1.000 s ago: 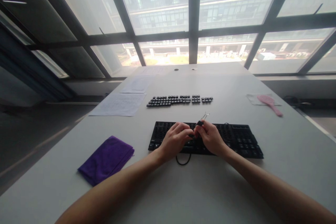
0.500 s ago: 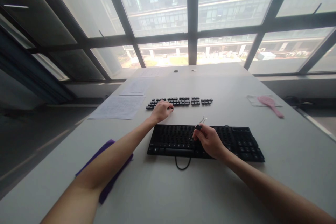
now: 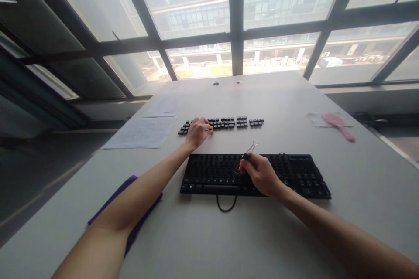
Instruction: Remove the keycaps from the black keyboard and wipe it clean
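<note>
Room: large slanted windows with dark frames are seen behind a long pale desk (image 3: 294, 109), with a building outside.
Desk: a black keyboard (image 3: 294, 174) is laid near the front edge, most of its keycaps removed in the left and middle parts; a loop of black cable (image 3: 226, 205) is seen at its near edge.
Removed keycaps: rows of loose black keycaps (image 3: 235, 122) are set out on the desk beyond the keyboard, well apart from it.
Left hand: the left hand (image 3: 198, 131) is stretched forward and rested on the left end of the keycap rows, the grip curled with fingertips touching the caps; whether a cap is pinched cannot be told.
Right hand: the right hand (image 3: 260, 173) is held over the middle of the keyboard, its grip clamped on a wire keycap puller (image 3: 248, 153).
Keycap puller: its dark handle is held between the fingers, and the wire loops are pointed up and away from the keyboard.
Left of the desk: paper sheets (image 3: 144, 132) are laid beside the keycap rows, and a purple cloth (image 3: 131, 209) is partly covered by the left forearm.
Right of the desk: a pink brush (image 3: 337, 124) is laid on a clear sheet, far from both hands.
</note>
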Action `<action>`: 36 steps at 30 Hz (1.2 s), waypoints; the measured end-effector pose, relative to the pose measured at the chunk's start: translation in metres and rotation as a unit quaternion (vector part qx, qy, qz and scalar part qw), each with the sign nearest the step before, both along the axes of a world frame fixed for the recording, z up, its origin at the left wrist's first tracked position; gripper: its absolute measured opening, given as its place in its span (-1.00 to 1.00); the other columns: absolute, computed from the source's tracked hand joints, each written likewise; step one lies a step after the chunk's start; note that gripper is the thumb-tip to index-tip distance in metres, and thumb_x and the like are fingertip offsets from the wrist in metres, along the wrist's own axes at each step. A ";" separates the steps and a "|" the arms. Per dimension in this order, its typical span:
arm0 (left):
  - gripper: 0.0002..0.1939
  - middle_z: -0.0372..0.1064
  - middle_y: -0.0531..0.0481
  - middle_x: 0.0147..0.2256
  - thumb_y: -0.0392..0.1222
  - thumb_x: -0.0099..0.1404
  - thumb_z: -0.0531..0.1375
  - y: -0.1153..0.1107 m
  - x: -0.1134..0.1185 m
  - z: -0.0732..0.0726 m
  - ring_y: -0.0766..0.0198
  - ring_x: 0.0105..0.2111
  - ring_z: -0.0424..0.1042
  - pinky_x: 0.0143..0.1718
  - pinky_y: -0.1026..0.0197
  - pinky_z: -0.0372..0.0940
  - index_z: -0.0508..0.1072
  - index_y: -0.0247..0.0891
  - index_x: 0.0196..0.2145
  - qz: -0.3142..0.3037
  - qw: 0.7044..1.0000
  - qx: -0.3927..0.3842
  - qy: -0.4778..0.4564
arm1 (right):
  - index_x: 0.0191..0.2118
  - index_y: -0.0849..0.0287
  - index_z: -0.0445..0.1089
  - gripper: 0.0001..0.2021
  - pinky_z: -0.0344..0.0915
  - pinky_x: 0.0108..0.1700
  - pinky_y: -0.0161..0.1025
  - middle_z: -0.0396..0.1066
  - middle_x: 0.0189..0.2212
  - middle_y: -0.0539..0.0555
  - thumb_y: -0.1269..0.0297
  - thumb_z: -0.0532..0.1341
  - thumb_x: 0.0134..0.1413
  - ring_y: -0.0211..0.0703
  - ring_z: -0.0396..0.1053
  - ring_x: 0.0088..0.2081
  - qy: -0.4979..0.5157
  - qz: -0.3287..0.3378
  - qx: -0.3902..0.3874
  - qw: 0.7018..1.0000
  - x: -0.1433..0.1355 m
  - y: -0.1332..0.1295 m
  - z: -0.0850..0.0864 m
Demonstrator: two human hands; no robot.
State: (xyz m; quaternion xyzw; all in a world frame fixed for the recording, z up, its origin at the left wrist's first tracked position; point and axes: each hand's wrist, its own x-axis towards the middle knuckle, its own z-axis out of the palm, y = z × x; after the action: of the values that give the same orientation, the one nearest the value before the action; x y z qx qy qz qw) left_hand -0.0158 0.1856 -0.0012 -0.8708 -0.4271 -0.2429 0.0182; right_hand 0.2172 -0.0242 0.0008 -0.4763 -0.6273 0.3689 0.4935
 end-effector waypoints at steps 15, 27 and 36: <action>-0.87 0.42 -0.07 -0.22 -0.24 0.34 0.18 -0.067 0.011 0.036 0.11 -0.13 0.34 0.05 0.02 0.19 0.54 -0.23 -0.25 -0.001 0.996 -0.005 -0.084 | -0.37 0.16 0.37 -0.78 0.34 -0.34 -0.22 0.46 -0.46 0.05 0.17 0.16 0.26 -0.15 0.42 -0.42 0.100 -0.030 0.006 0.995 0.002 0.003 -0.002; -0.79 0.42 -0.04 -0.24 -0.38 0.32 0.10 -0.177 0.049 0.010 0.13 -0.16 0.36 -0.09 0.05 0.31 0.49 -0.17 -0.23 -0.101 0.982 -0.125 -0.098 | -0.45 0.14 0.27 -0.79 0.18 -0.34 -0.25 0.31 -0.49 0.00 0.34 0.13 0.25 -0.18 0.24 -0.43 -0.116 -0.015 0.073 0.990 0.004 -0.006 0.004; -0.90 0.42 -0.04 -0.22 -0.17 0.24 0.30 -0.185 0.051 0.014 0.11 -0.17 0.35 -0.11 0.07 0.32 0.49 -0.17 -0.27 -0.154 0.976 -0.139 -0.064 | -0.36 0.13 0.34 -0.83 0.21 -0.28 -0.23 0.34 -0.39 0.06 0.36 0.09 0.29 -0.15 0.29 -0.36 -0.156 0.037 0.117 0.980 0.004 -0.013 -0.002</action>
State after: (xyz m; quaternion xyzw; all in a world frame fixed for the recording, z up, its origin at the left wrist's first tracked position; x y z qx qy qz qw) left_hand 0.0354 0.0004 0.0127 -0.9027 -0.3175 -0.2363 -0.1686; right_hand 0.2211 -0.0371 -0.0009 -0.4433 -0.7527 0.2320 0.4280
